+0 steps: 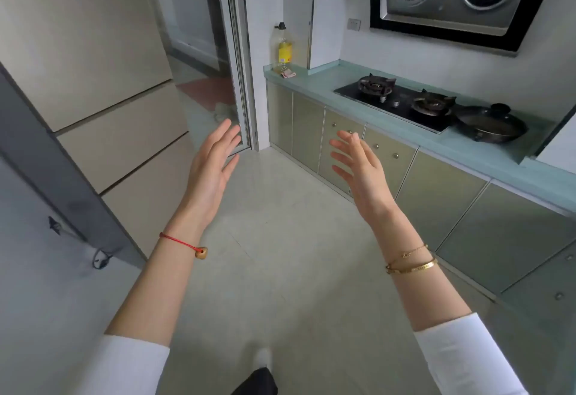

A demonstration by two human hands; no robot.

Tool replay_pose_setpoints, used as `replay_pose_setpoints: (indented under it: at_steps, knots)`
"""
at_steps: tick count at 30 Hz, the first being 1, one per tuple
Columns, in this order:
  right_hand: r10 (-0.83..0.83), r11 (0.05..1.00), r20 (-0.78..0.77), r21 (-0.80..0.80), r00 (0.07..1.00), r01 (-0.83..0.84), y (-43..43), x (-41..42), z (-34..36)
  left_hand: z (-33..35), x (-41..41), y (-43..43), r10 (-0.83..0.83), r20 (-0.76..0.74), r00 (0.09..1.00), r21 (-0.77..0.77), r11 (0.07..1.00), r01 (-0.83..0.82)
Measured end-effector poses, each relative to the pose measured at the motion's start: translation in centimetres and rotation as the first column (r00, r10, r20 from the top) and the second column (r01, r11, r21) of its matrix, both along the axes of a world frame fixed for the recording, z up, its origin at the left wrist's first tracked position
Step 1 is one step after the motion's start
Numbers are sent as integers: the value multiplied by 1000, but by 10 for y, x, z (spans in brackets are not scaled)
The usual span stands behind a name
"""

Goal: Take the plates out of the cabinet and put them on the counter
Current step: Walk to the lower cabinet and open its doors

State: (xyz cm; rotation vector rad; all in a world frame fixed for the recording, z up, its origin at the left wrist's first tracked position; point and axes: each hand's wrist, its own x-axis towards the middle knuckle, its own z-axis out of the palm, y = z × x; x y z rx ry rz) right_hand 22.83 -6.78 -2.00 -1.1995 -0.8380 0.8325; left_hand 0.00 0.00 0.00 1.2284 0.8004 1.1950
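The teal counter (pixel 314 83) runs along the right of the frame, carrying a gas hob (pixel 402 103) and a lidded pan (pixel 491 126). Below it the cabinet (pixel 436 195) doors are closed, so any plates are hidden. At centre, the left hand (pixel 208 170) and right hand (pixel 361 170) hover, palms facing each other, fingers straight, grasping nothing.

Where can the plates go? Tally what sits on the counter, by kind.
Bottle: 1
Small pinkish item: 1
Gas burners: 2
Lidded pan: 1
Total: 5
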Motion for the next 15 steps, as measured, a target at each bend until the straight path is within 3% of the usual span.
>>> replay_pose_setpoints:
  at_steps: [6,15]
  knots:
    - [-3,1000,-3,-14,1000,2,42,18,-8,-8,23,45,-16,4,1000,-24,1000,16]
    - [-9,999,33,-44,999,11,163,61,-20,-31,69,178,-53,29,998,-5,999,53]
